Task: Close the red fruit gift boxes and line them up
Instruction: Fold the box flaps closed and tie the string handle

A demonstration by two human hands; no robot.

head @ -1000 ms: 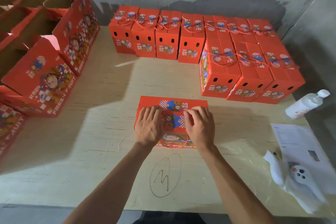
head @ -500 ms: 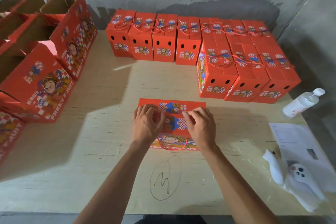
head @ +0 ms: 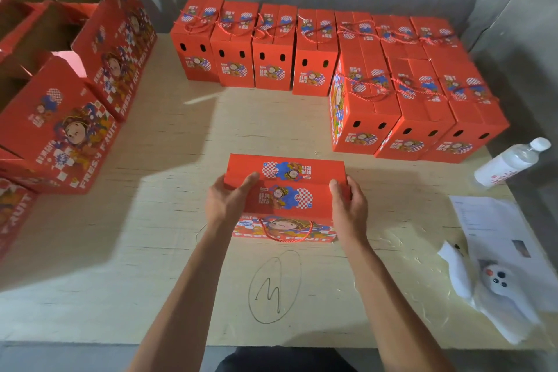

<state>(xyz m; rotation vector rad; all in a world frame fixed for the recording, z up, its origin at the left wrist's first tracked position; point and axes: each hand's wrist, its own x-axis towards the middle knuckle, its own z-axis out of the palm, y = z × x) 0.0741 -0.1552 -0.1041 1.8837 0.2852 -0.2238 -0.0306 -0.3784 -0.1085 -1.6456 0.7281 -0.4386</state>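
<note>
Pale tabletop: ten closed boxes lined up; left hand and right hand grip one box.

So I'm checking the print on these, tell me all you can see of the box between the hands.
The red box looks like printed cardboard. Its two top flaps are shut, each bearing a blue and checkered cartoon figure; the near side reads FRESH FRUIT, where a red cord handle hangs. It stands upright on the table. The left hand and right hand grip its ends.
</note>
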